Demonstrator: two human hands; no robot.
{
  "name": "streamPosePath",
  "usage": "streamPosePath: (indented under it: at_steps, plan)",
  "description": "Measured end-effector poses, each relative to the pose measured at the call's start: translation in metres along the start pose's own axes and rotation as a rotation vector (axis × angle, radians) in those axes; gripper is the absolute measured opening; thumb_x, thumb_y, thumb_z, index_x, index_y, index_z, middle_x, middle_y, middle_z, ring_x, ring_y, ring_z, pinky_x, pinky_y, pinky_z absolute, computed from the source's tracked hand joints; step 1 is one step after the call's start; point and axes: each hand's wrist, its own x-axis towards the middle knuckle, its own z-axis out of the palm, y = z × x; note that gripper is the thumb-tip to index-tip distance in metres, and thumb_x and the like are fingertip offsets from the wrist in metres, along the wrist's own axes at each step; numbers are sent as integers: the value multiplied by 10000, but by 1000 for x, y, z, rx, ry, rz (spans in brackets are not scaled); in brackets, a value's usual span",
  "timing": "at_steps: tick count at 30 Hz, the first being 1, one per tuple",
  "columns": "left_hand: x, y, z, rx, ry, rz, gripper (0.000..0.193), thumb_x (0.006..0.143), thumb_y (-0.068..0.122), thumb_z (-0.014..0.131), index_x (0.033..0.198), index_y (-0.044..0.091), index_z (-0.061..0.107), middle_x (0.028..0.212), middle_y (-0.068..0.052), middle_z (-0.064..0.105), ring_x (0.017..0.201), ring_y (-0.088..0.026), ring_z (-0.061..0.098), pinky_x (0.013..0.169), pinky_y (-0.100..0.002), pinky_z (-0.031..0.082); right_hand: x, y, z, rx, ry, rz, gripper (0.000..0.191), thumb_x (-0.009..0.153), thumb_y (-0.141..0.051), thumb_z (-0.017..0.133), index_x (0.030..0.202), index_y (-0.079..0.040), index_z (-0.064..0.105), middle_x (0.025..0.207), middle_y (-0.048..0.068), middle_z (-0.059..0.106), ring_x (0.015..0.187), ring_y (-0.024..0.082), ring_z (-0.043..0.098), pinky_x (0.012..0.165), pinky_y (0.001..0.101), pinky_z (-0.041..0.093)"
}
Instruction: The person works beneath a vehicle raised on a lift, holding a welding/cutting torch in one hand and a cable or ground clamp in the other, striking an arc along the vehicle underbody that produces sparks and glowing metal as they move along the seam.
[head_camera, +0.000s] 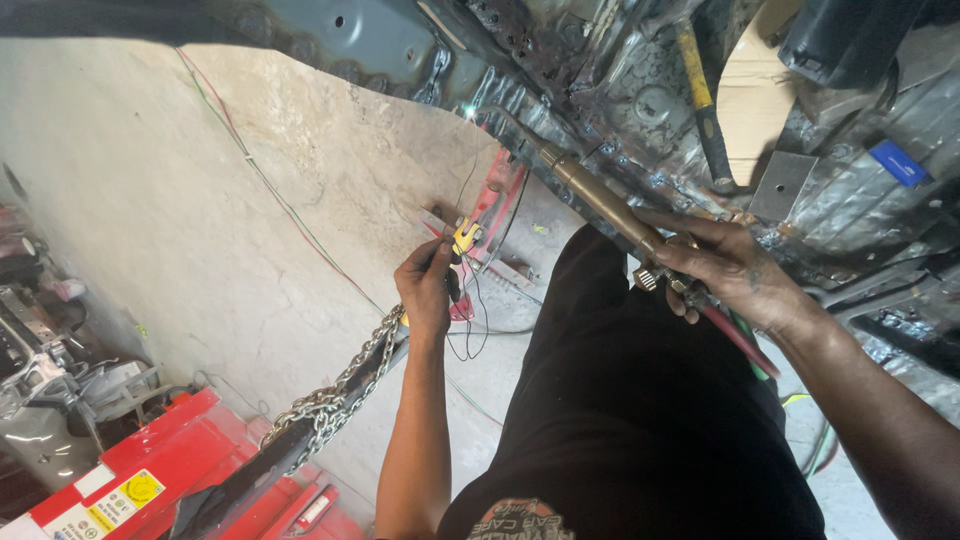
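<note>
R hand (735, 270) is wrapped round the brass torch (610, 205), fingers clenched on the handle near the valves, red & green hoses (742, 345) trailing back under the wrist. Torch tip points up at the crumpled sheet metal (600, 90) of the car body overhead, w/ a small bright spot at the nozzle end. L hand (428, 290) pinches a small yellow-tipped tool (466, 236), thin black wire hanging from it. Chain (335, 395) hangs just below the L forearm; red frame equipment (150, 470) lower left. To do it well, I'd judge: keep the tip steady & hoses clear of the heat.
</note>
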Motion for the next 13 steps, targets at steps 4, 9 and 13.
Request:
streamPosePath:
  at_steps: [4, 9, 13]
  plan:
    - [-1, 1, 0, 1, -2, 3, 218, 989, 108, 657, 1095, -70, 726, 776, -73, 654, 458, -75, 488, 377, -250, 367, 1, 1, -4, 53, -66, -88, 593, 889, -306, 615, 1445, -108, 556, 787, 160, 730, 445, 156, 623, 351, 299, 515]
    - [-2, 1, 0, 0, -6, 2, 218, 991, 113, 652, 1100, -60, 727, 773, -70, 656, 462, -74, 494, 381, -247, 375, 2, 4, -4, 24, -42, -57, 559, 911, -275, 597, 1445, -116, 560, 801, 172, 731, 454, 161, 627, 357, 307, 520]
    - [-2, 3, 0, 19, 2, 8, 219, 991, 117, 660, 1093, -63, 730, 783, -75, 666, 473, -80, 511, 386, -252, 388, 5, 5, -5, 22, -48, -33, 561, 907, -280, 592, 1450, -142, 558, 812, 175, 751, 451, 163, 627, 357, 312, 522]
